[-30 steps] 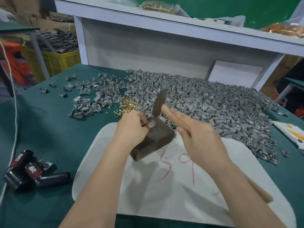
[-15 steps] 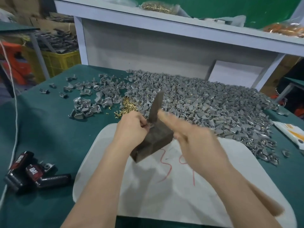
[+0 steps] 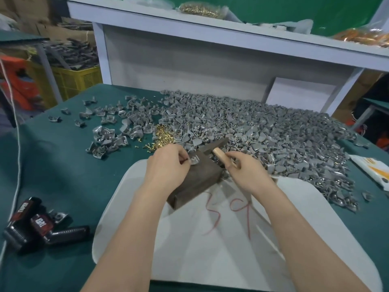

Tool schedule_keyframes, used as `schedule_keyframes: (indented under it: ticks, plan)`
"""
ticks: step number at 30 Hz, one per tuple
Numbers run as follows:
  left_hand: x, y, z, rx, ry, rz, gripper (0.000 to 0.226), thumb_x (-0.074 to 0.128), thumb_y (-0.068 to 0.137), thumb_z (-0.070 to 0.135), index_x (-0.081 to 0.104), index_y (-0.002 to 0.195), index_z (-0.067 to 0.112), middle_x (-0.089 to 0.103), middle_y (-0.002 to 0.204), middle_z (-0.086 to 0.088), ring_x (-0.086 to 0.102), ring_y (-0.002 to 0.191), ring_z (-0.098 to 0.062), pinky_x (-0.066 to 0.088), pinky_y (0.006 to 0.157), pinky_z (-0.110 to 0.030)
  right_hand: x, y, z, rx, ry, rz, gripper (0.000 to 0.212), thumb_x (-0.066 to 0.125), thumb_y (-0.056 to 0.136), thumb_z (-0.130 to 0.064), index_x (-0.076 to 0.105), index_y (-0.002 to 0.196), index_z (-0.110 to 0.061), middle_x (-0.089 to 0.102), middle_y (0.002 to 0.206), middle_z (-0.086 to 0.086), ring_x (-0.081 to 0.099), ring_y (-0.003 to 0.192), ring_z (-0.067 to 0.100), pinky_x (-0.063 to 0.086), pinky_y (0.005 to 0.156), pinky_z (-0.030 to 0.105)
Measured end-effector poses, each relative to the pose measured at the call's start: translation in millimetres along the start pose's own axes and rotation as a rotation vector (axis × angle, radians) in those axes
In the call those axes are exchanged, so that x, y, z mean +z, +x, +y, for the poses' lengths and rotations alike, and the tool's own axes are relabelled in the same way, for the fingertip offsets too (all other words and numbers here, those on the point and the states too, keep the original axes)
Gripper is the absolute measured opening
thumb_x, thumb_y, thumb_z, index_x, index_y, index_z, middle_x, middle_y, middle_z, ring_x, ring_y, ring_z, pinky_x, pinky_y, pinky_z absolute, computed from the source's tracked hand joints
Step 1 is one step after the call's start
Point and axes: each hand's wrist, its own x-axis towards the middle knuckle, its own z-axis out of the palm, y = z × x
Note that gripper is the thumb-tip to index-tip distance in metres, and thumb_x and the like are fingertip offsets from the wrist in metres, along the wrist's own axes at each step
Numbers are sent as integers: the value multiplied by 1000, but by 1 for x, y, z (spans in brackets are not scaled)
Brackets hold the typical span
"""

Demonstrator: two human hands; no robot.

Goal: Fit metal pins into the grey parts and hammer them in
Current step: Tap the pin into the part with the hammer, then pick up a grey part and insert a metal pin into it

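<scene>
A dark wooden block [image 3: 197, 183] stands on a white board [image 3: 210, 245]. On the block's top lies a grey part [image 3: 195, 160], and my left hand [image 3: 166, 165] pinches it there at the fingertips. My right hand [image 3: 246, 173] grips the wooden handle of a hammer [image 3: 217, 153] close to its head. The dark metal head lies low and nearly flat just behind the block, against the grey parts. A small heap of brass pins [image 3: 163, 137] sits behind my left hand. Whether a pin sits in the held part is hidden.
A large pile of grey parts [image 3: 273, 140] covers the green table's back right; a smaller group [image 3: 109, 138] lies at the left. Black and red tools [image 3: 42, 228] lie at the front left, with a white cable [image 3: 14, 165] beside them. A white packet [image 3: 372, 168] lies at the right edge.
The hammer was raised upright over the block; now it has swung down and lies low behind it. My right hand dropped and moved right. My left hand stayed on the part.
</scene>
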Motion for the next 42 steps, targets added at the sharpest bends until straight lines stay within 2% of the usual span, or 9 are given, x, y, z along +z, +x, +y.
schedule_keyframes:
  ticks: [4,10,13,17,22,26,31,38,42]
  plan:
    - [4,2,2,44,-71,7,10,63,88,18,60,83,27,60,79,12,61,93,-19,48,91,-39,0,2,-8,-140,10,241,37,52,92,-42,58,126,-29,59,104,1,54,94,18,44,87,31]
    - [6,5,3,55,-264,105,11,62,88,15,64,95,23,63,85,11,57,80,-7,39,65,-8,0,18,-59,-277,363,5,12,61,89,-21,65,88,-32,71,81,-3,66,76,17,55,79,40]
    - [0,8,1,-86,-516,289,20,61,90,19,62,110,19,62,102,11,56,85,0,38,73,-11,-12,51,-65,-100,391,349,29,56,93,-24,58,121,-21,63,106,-5,61,103,18,49,90,33]
    - [-12,11,-4,-310,-902,556,21,56,93,16,59,112,22,58,103,15,53,88,5,39,67,-4,-4,79,-81,98,11,207,69,50,95,-34,9,150,-34,8,155,22,13,142,42,15,115,52]
    - [-22,17,-18,-576,-1251,758,20,46,94,9,54,112,14,55,103,4,50,86,-7,38,75,-16,62,79,-155,-482,-93,-136,45,46,94,-12,49,135,-29,49,140,6,53,110,22,41,96,30]
    - [-24,18,-27,-644,-1220,847,20,44,94,10,53,111,10,57,122,-9,57,100,-17,48,87,-28,102,84,-197,-450,-40,-400,37,44,95,-14,56,130,-14,47,139,11,40,130,29,32,109,42]
    - [-22,19,-28,-664,-1239,822,17,44,93,14,47,104,26,50,130,-11,56,114,-27,45,101,-47,107,87,-200,-484,-168,-235,23,46,90,-9,62,106,-5,58,112,14,56,102,31,47,85,36]
    - [-18,21,-26,-595,-1240,842,16,44,94,12,47,105,24,46,132,-5,50,88,-3,39,60,-3,91,88,-183,-397,48,-118,12,57,87,-6,65,96,-10,66,101,9,62,90,24,51,79,33]
    - [-11,23,-24,-503,-1101,690,18,49,94,14,51,109,23,48,130,-3,48,81,5,36,56,-1,45,74,-157,-327,423,-73,8,61,89,-12,65,95,-16,67,94,-1,63,88,14,52,84,33]
